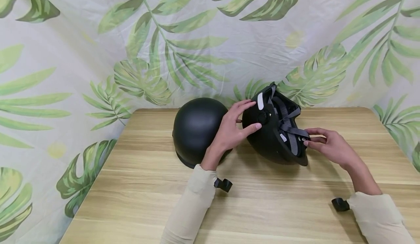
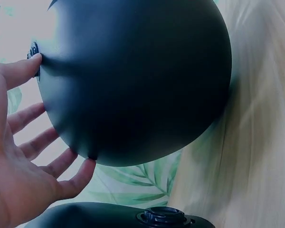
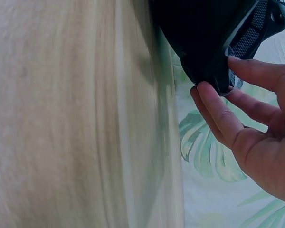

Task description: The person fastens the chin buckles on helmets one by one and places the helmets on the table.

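Note:
A black helmet (image 1: pixel 262 136) is tipped so its strapped inside faces right. My left hand (image 1: pixel 229 129) touches its shell, fingers extended and spread, with the thumb near a round side knob (image 1: pixel 263 117). In the left wrist view those fingertips (image 2: pixel 88 164) rest along the smooth curved shell (image 2: pixel 147 80). On the opposite side my right hand (image 1: pixel 331 147) pinches the helmet's rim between thumb and fingers, beside a grey strap (image 1: pixel 293 130). The right wrist view shows the pinched corner of the rim (image 3: pixel 213 78) and some mesh lining. A second black helmet (image 1: pixel 198 127) sits dome-up, partly behind my left wrist.
Both helmets are toward the far edge of a wood-grain table (image 1: pixel 147 200). Behind it hangs a leaf-patterned cloth (image 1: pixel 197 54). Small black mounts (image 1: pixel 224 185) stick out from the cuffs on both wrists.

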`<action>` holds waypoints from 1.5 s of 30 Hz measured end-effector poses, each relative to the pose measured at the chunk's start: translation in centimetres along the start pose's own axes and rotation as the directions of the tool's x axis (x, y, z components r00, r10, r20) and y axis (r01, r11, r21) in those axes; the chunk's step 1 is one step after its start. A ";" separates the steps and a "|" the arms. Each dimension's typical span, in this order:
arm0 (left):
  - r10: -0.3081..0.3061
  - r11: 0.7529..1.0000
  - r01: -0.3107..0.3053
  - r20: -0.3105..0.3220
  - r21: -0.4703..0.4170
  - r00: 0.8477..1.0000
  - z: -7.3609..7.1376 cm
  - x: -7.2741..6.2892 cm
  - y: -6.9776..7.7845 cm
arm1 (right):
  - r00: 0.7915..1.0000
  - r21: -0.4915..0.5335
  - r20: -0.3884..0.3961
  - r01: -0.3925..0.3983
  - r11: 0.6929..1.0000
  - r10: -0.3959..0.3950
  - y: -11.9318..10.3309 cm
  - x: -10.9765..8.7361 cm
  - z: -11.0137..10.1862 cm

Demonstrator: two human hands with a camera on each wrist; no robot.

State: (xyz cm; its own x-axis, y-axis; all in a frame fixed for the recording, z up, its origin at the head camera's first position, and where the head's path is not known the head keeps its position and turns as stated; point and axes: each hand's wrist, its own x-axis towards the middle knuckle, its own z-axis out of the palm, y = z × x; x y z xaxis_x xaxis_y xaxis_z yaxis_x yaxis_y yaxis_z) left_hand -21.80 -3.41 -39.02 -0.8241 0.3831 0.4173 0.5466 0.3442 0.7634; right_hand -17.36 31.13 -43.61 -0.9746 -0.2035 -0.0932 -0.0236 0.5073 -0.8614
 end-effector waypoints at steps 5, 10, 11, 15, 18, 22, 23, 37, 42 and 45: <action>0.002 0.999 -0.003 -0.010 -0.036 1.000 -0.1 0.1 -0.2 | 1.000 -0.012 -0.022 -0.002 1.000 0.001 0.0 0.1 0.0; -0.014 0.999 0.012 -0.035 -0.052 0.999 0.1 0.1 0.0 | 1.000 -0.016 -0.013 -0.007 1.000 0.007 -0.2 0.1 0.2; -0.013 0.999 0.010 -0.046 -0.046 0.999 0.1 0.1 0.1 | 1.000 -0.013 -0.006 -0.007 1.000 0.007 -0.2 0.1 0.3; 0.008 1.000 -0.009 -0.093 -0.006 0.996 0.1 0.0 0.3 | 0.999 0.019 0.045 0.002 1.000 -0.003 -0.3 0.1 0.7; 0.024 1.000 -0.024 -0.101 0.004 0.995 0.1 0.0 0.3 | 0.997 0.032 0.072 0.005 0.999 -0.007 -0.1 0.2 1.0; 0.042 0.998 -0.044 -0.060 -0.034 0.997 -0.1 -0.1 0.1 | 0.998 0.021 0.070 -0.004 1.000 0.003 0.0 0.3 1.0; 0.046 0.998 -0.048 -0.047 -0.044 0.998 -0.1 -0.1 0.1 | 0.998 0.015 0.067 -0.008 1.000 0.007 0.0 0.3 1.0; 0.029 0.999 -0.029 -0.001 -0.039 1.000 0.1 -0.1 0.2 | 0.994 0.058 0.108 -0.009 0.998 0.003 0.1 0.2 1.4; -0.028 0.995 0.029 0.010 -0.094 1.000 0.2 0.0 -0.4 | 0.996 -0.042 0.086 0.015 0.999 -0.011 -0.2 0.3 1.2; -0.027 0.995 0.028 0.013 -0.096 1.000 0.1 0.0 -0.4 | 0.998 -0.112 0.058 0.035 0.993 -0.029 -0.7 0.2 0.9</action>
State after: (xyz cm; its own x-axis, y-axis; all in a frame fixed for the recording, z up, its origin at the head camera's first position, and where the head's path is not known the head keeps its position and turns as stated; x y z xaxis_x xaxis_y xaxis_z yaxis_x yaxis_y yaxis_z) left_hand -22.03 -3.43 -39.41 -0.8363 0.3850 0.3903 0.5067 0.2712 0.8183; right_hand -17.34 29.99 -43.44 -0.9590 -0.2664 -0.0971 -0.0826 0.5901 -0.8031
